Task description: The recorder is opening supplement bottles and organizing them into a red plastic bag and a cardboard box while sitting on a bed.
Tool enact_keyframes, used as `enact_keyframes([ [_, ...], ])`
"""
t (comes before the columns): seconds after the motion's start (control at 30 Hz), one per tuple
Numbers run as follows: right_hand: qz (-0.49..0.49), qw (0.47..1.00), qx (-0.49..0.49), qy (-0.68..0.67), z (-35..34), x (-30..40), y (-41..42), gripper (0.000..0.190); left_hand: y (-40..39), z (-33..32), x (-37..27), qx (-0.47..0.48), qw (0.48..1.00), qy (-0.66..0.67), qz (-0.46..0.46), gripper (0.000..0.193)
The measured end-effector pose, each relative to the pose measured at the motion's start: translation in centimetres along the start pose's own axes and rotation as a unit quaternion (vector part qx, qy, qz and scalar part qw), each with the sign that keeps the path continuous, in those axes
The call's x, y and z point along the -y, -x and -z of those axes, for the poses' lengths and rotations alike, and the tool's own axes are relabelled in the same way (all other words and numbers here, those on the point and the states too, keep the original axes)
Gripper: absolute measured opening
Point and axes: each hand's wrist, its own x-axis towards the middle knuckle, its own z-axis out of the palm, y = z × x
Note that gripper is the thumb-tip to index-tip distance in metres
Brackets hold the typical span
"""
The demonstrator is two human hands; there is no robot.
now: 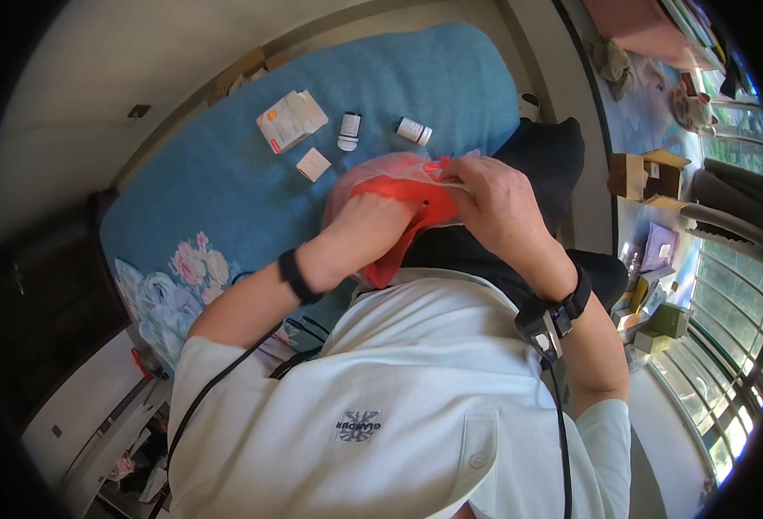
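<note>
My left hand (381,217) reaches into the mouth of a red plastic bag (385,170), and its fingers are hidden inside. The bag's rim is pinched between the thumb and fingers of my right hand (495,201). The bag rests by my lap at the edge of a bed with a blue sheet (226,181). Beyond it lie a white printed carton (292,121) and a small white box (313,165). A white-and-black bottle (350,131) lies to the right of these, and a second similar bottle (414,131) is farther right. What the bag holds cannot be seen.
A crumpled light-blue floral cloth (164,311) lies at the bed's left end. Black cables (226,370) run along my arms from wrist straps. To the right, a windowsill below a barred window carries an opened cardboard box (647,176) and several small packages (660,324).
</note>
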Motion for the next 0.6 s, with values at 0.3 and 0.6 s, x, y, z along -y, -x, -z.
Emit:
enact_keyframes([
  [0.3, 0.122, 0.989, -0.068, 0.044, 2.1, 4.3, -0.5, 0.041, 4.2, 6.8, -4.1, -0.129, 0.964, 0.202, 0.118, 0.034],
  [0.6, 0.055, 0.986, -0.041, -0.15, 1.6, 4.0, 0.9, 0.046, 0.2, 5.3, -5.3, -0.147, 0.82, 0.552, 0.034, 0.044],
])
